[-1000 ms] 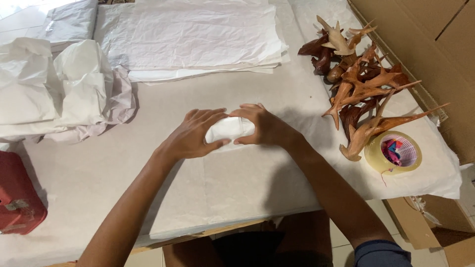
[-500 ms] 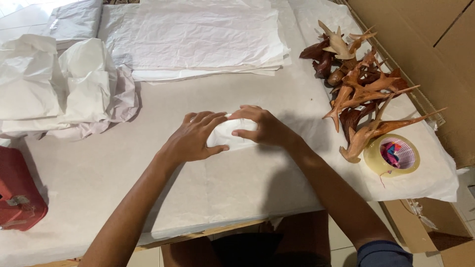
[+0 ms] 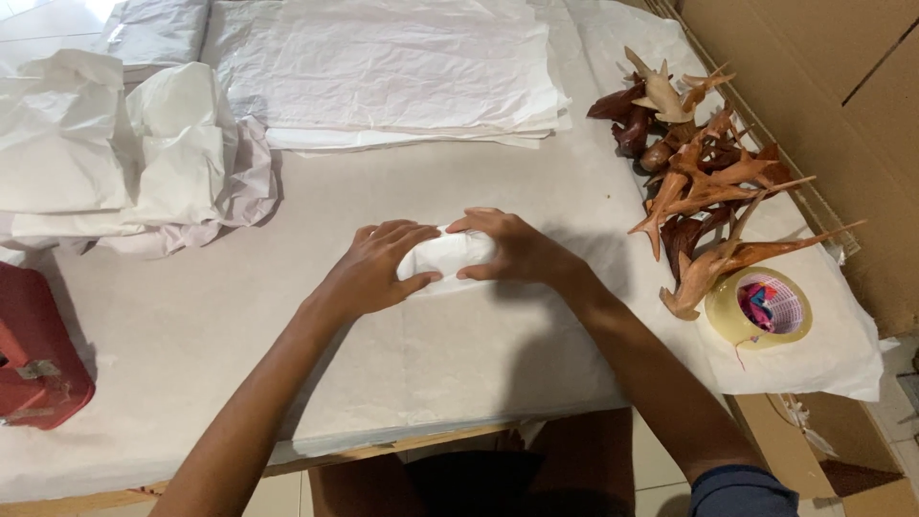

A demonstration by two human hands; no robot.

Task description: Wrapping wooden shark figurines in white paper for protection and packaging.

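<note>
At the near left edge sits a red box-shaped container [image 3: 33,359], partly out of frame. Beyond it, at far left, lies a heap of crumpled white wrapping paper [image 3: 124,158]. A flat stack of white paper sheets [image 3: 388,72] occupies the far centre of the paper-covered table [image 3: 172,335].

At the centre, the left hand [image 3: 373,270] and the right hand [image 3: 512,247] are together, both closed around a small white paper-wrapped bundle [image 3: 442,257], which rests on a large loose sheet of white paper [image 3: 431,364] spread toward the near edge. The left thumb presses the bundle's near side; the right fingers cover its right end. The contents of the bundle are hidden.

To the right lies a pile of brown carved wooden figures with long pointed parts [image 3: 704,182], and just near it a roll of clear adhesive tape [image 3: 758,306]. Cardboard panels [image 3: 823,86] stand at far right.

Risk assessment: the wrap appears unsecured, so relaxing either hand could let the folds spring open. If the bundle holds a carving like those at right, excess pressure could tear the thin paper or snap a slender point. The tape lies well apart from both hands; reaching for it leaves one hand holding.
</note>
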